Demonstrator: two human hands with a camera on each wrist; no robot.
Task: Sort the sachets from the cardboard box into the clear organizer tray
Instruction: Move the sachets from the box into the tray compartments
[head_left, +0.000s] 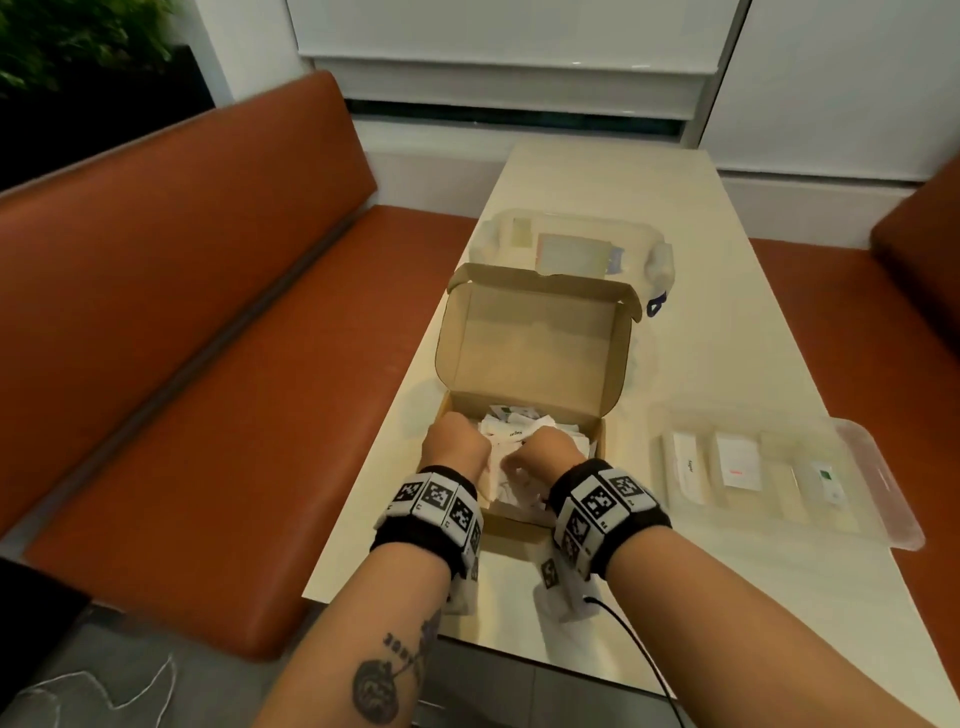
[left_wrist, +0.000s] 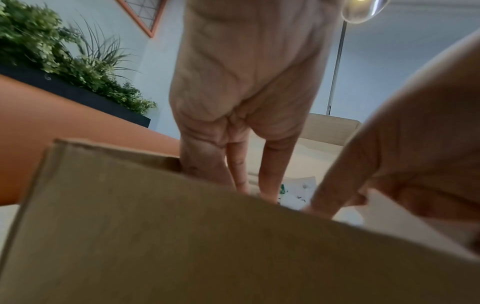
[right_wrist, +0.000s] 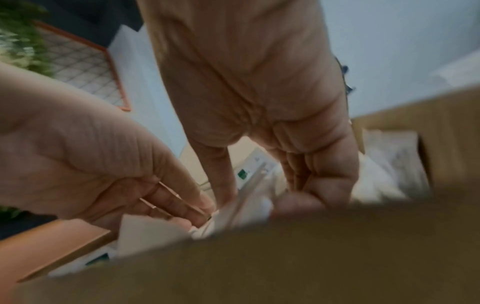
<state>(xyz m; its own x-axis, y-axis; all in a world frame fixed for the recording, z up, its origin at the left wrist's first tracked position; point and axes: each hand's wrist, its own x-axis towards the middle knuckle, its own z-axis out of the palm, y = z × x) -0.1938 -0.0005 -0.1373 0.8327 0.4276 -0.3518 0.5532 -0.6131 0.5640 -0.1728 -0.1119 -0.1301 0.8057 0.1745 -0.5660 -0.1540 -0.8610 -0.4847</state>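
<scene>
The curled fingers of the left hand (head_left: 456, 440) and the right hand (head_left: 551, 451) dig into a loose heap of thin, crinkled white paper sachets (head_left: 511, 431), each hand pinching some. The heap lies in the matte brown cardboard box (head_left: 530, 358) at mid-frame, its flap upright. At lower right the clear organizer tray (head_left: 852, 525), long axis left-right, holds flat white sachets pointing away.

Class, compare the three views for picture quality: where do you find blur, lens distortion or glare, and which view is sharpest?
Head view: sharpest, though the wide lens bows the table edges, and the clear organizer tray looks washed out. Left wrist view: the cardboard box wall is soft and close, and a lamp glares at top. Right wrist view: most blurred; the sachets smear.
</scene>
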